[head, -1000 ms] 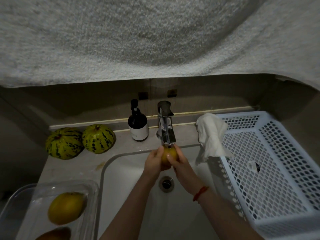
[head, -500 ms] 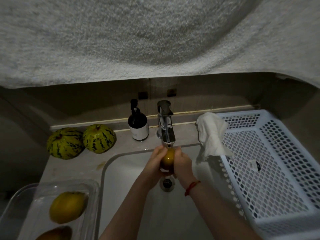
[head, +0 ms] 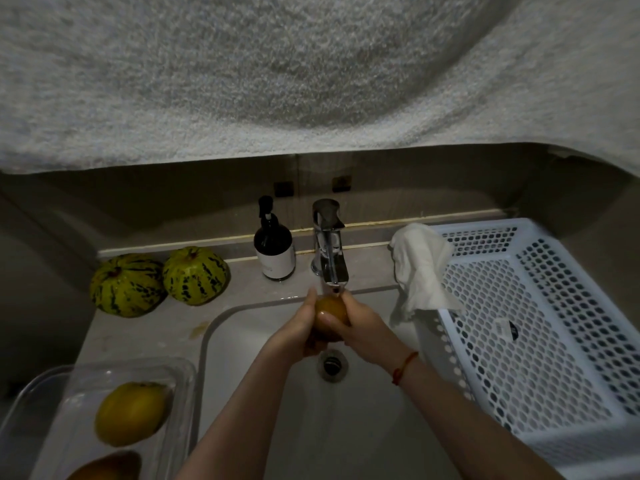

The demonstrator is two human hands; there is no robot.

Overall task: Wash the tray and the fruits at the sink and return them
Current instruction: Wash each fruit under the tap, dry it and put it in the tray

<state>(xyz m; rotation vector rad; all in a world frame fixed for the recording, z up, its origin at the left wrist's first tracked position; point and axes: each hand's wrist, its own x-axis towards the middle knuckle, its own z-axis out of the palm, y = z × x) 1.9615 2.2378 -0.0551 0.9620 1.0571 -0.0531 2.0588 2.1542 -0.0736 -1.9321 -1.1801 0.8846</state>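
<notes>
Washing: both hands are holding one yellow-brown fruit [head: 331,315] right under the tap's spout, above the sink [head: 363,427] basin.
Left hand [head: 299,332]: it is cupping the fruit's left side, fingers curling round it and reaching up toward the spout.
Right hand [head: 365,329]: it is gripping the fruit's right side, thumb lying across the front of the skin; a red string bracelet [head: 403,368] is sitting on that wrist.
Tap [head: 329,244]: a chrome mixer is standing at the back edge of the basin, its spout ending just above the fruit; whether water is running I cannot tell.
Drain [head: 332,365]: it is lying in the basin floor, just nearer the camera than the hands.
Tray [head: 104,372]: a clear plastic tray is resting on the counter left of the sink, holding a yellow-green fruit [head: 131,412] and, at the bottom edge of view, part of an orange fruit [head: 107,467].
Melons: two striped melons [head: 159,280] are sitting side by side, touching, at the back left of the counter.
Bottle: a dark pump bottle [head: 273,247] with a pale label is standing just left of the tap.
Basket: a white perforated basket [head: 554,341] is lying to the right of the sink, a white cloth [head: 420,265] draping over its near-left corner.
Overhead: a pale towel [head: 277,71] is filling the top of the view.
</notes>
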